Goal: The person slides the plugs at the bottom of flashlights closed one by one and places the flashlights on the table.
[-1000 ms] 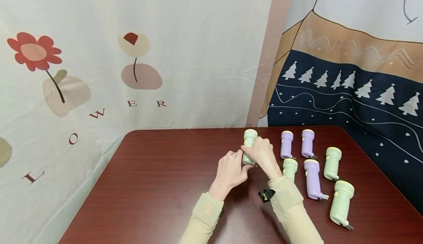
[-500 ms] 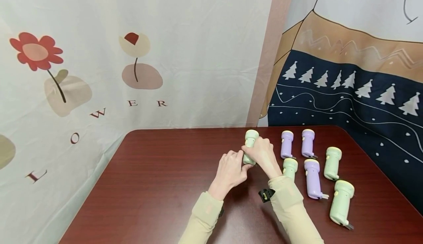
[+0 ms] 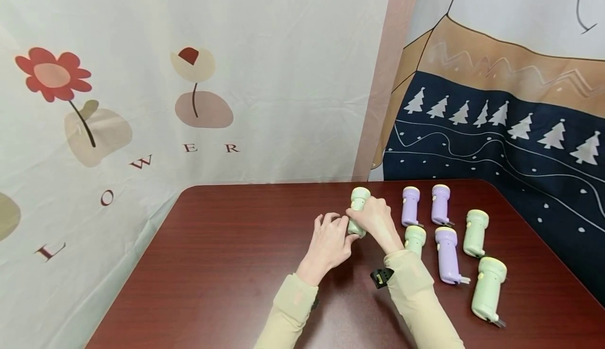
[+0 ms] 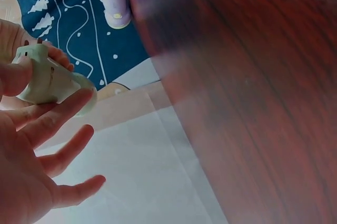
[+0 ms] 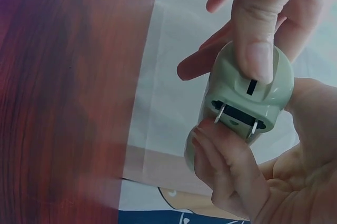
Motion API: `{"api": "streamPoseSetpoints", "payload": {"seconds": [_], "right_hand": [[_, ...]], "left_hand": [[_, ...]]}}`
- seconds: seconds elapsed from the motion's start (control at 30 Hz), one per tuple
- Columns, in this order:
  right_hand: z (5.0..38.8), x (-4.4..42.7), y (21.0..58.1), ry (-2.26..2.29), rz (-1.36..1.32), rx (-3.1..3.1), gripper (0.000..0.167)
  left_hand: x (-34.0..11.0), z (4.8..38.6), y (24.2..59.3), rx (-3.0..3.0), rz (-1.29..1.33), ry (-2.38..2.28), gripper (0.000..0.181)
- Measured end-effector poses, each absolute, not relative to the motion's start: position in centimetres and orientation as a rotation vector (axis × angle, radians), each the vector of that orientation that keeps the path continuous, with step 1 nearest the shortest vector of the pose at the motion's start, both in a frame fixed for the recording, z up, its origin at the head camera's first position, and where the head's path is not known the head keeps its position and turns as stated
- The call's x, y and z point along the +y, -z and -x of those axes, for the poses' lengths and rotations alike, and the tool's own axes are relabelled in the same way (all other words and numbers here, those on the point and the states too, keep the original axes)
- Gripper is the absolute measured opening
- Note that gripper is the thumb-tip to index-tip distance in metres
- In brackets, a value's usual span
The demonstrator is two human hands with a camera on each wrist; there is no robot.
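Note:
My right hand [image 3: 376, 224] grips a pale green flashlight [image 3: 360, 195] near the far edge of the table, fingers curled round its body. My left hand [image 3: 327, 246] holds the same flashlight from the other side. In the right wrist view, the left thumb [image 5: 258, 56] presses on the end cap, beside a dark slot. Two metal plug prongs [image 5: 220, 113] stick out of that end, close to the right hand's fingertips. From the left wrist, the flashlight [image 4: 52, 79] shows between both hands, with the left hand's outer fingers spread away from it.
Right of the hands on the brown table [image 3: 227, 265] lie purple flashlights [image 3: 410, 206], [image 3: 447, 256] and green flashlights [image 3: 475, 233], [image 3: 489, 289], several with prongs folded out. Another green flashlight [image 3: 415, 239] is partly hidden behind the right sleeve. Printed curtains [image 3: 293, 144] hang behind.
The left hand's fingers have lifted and spread slightly, and that hand has shifted a little left. The held flashlight has tilted marginally; the right hand stays almost still.

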State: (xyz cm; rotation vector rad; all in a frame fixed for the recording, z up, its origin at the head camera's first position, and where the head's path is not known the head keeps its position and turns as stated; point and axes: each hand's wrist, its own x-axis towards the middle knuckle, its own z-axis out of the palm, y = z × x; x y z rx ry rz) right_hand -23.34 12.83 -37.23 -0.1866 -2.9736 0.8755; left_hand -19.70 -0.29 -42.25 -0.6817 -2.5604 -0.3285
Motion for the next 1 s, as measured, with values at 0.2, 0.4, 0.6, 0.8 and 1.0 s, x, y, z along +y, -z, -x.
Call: {"api": "streamPoseSetpoints", "payload": {"seconds": [0.2,0.4,0.6,0.8,1.0], "right_hand": [[23.39,12.83,37.28,-0.878,0.202,-2.988,0.047],[23.39,12.88,37.34,-0.880,0.209,-2.997,0.046],[23.38,12.81,37.36,-0.895,0.231,-2.994,0.046],[23.33,12.71,37.45,-0.910,0.242,-2.999,0.048],[23.45,12.60,37.73,-0.902,0.243,-2.999,0.048]], "left_hand": [[-0.49,19.52,41.89,-2.628,0.697,0.355,0.024],[-0.68,19.51,41.98,-2.665,0.710,0.381,0.031],[-0.79,19.53,42.10,-2.678,0.722,0.369,0.038],[-0.86,19.51,42.08,-2.705,0.727,0.362,0.039],[-1.07,19.49,42.03,-2.731,0.737,0.368,0.039]]}}
